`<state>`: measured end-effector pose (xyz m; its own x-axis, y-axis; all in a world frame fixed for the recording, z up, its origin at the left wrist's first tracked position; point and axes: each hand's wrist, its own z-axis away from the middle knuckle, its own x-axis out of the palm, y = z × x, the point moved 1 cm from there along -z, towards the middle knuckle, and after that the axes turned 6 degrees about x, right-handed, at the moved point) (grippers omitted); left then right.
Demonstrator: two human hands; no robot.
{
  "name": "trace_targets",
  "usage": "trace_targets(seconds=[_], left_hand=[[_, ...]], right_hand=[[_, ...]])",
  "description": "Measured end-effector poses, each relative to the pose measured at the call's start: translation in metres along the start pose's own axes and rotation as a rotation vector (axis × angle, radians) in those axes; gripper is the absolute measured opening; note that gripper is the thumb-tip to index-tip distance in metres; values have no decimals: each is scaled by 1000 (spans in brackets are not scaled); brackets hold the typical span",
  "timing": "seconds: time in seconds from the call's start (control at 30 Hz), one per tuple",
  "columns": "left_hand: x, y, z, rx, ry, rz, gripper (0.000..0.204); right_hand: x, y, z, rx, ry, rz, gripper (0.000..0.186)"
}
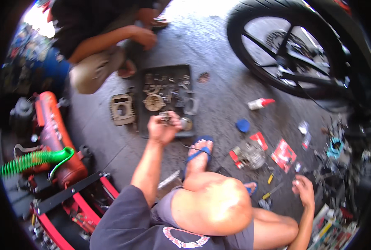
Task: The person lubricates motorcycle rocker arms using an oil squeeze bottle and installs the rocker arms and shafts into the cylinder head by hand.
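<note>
Over the near end of a dark rectangular tray (181,69), my left hand (163,130) has its fingers closed round a small grey metal part (165,118). Its exact kind is too blurred to tell. A round metal part (186,123) lies in the tray beside the fingers. Farther up the tray are a round tan engine cover (154,102), a gasket-like plate (190,106) and several small metal parts. My right hand (303,190) is held out low at the right, fingers loosely bent and apart, with nothing visible in it. Nearest to it is a screwdriver (272,191) on the floor.
A finned cylinder block (123,110) stands left of the tray. Another person's hand (145,37) is beyond it. On the right are a motorcycle wheel (285,50), white-and-red tube (260,103), blue cap (243,125) and metal engine part (251,155). A green coiled hose (35,160) hangs left.
</note>
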<state>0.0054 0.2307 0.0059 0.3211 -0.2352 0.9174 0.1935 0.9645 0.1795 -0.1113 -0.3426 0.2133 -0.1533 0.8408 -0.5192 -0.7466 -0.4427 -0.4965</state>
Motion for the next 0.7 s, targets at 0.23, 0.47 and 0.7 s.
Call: trace_targets(seconds=[0.23,0.47,0.7], left_hand=[[29,-41,-9,-38,-165,74,48],[46,-63,-13,-88,-122,75,39],[65,-87,-16,-109,-129,147,27]], right_hand=[[25,-13,-15,19,-71,92,40],[49,-42,-26,-38,-148,168,37],[150,-92,-55,-368,-131,218,30]])
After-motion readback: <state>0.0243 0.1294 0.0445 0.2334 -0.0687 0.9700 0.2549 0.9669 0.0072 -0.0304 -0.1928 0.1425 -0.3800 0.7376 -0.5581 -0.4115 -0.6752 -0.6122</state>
